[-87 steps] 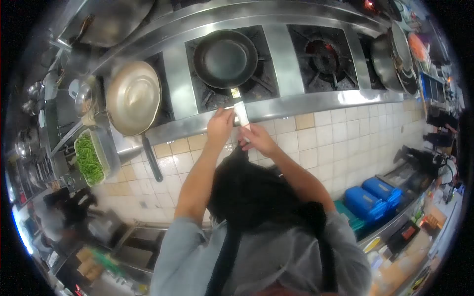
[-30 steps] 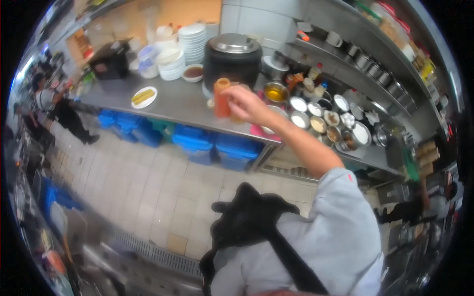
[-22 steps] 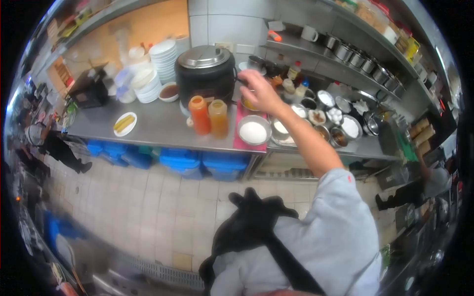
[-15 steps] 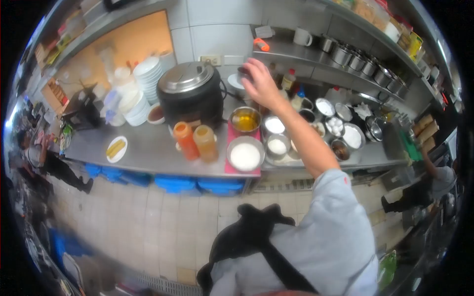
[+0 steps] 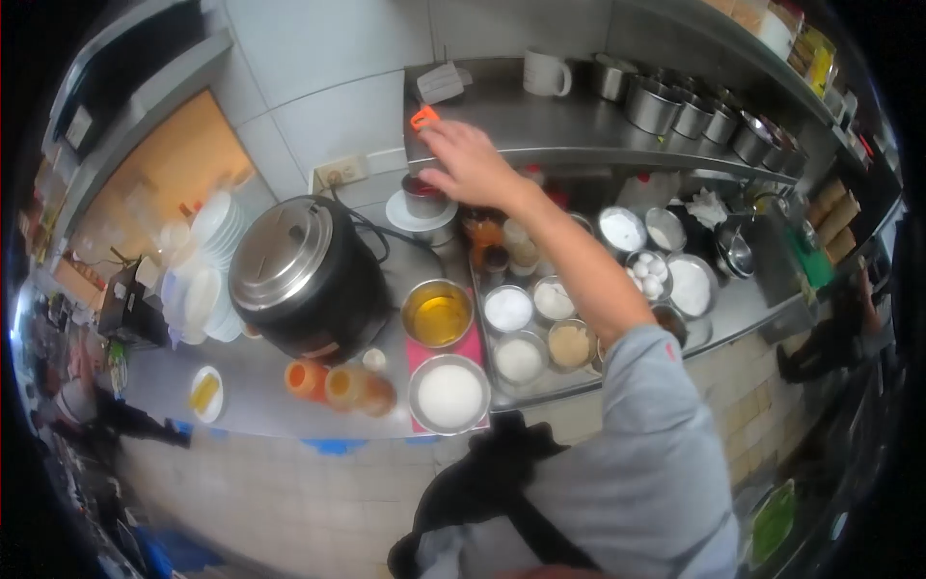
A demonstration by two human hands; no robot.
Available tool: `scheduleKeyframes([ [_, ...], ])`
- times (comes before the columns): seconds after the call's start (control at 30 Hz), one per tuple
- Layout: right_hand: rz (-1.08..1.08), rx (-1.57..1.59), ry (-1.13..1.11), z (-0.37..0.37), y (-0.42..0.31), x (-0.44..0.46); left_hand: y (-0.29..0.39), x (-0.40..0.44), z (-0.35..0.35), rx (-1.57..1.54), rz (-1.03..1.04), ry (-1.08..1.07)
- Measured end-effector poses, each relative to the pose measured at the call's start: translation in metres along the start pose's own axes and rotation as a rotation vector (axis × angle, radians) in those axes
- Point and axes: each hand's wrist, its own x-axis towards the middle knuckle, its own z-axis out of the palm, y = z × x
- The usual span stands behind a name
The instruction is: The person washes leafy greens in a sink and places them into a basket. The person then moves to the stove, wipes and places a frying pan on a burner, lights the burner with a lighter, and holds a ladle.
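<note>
Along the front of the steel shelf (image 5: 526, 132), L end: 1 orange item (image 5: 422, 118), at the fingertips of your R hand (image 5: 470, 166). Your fingers were partly spread, thumb apart; couldn't tell if they gripped it. Your L hand was out of view.

Same shelf: 1 white mug (image 5: 547, 74), several steel pots (image 5: 652, 106) to its R.

Below, on the steel counter (image 5: 265, 410):
- 1 small pot (image 5: 424, 199) on 1 white saucer (image 5: 405, 218), under your R hand.
- 1 lidded black warmer (image 5: 323, 289), L of 1 bowl w/ yellow liquid (image 5: 439, 315).
- 1 bowl w/ white contents (image 5: 450, 394), in front of that bowl, both on 1 pink cloth (image 5: 471, 349).
- 2 squeeze bottles (image 5: 357, 389), side by side, blurred.
- 1 oval plate (image 5: 213, 407) w/ yellow food, far L.
</note>
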Motion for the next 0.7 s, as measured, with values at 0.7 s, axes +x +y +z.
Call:
scheduleKeyframes([
  [0.7,-0.048,0.167,0.003,-0.033,0.034,-0.010,0.015,0.005,-0.009,0.052,-0.058,0.056],
])
